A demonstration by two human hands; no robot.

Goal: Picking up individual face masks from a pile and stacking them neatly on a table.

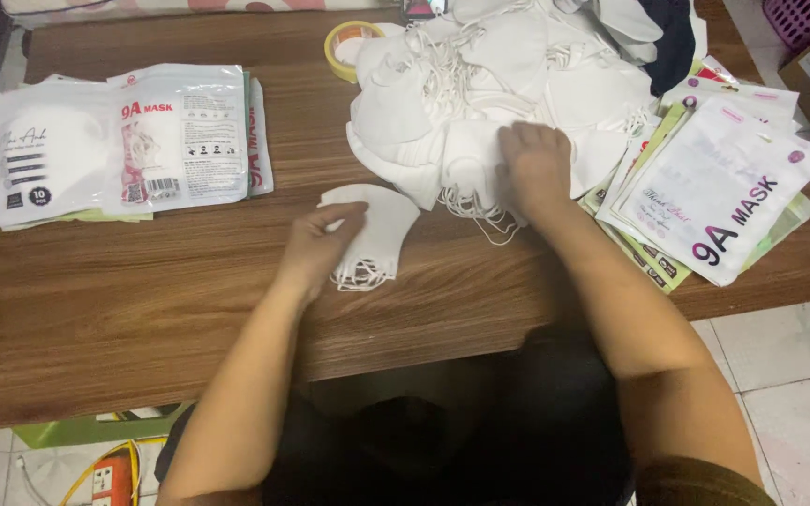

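**Sorting white masks at the wooden table**

Pinching with your left hand, you hold the small stack of folded white masks; your fingers close on its left edge, and the stack lies flat on the table, its ear loops trailing out just below your fingertips. Your right hand rests palm down on the big heap of loose white masks, fingers curled into the near edge of the pile; you cannot tell from here whether they actually grip a mask or only press on it. Tangled loops hang from the heap right beside those fingers, between your two hands.

Beyond your right fingers, further right, a fanned stack of empty printed pouches overlaps the table's edge. Past the heap, up and left of your right fingertips, sits a roll of yellow tape. Well to the left of your left fingers lie filled mask packets, stacked flat. A purple basket shows at the far right corner.
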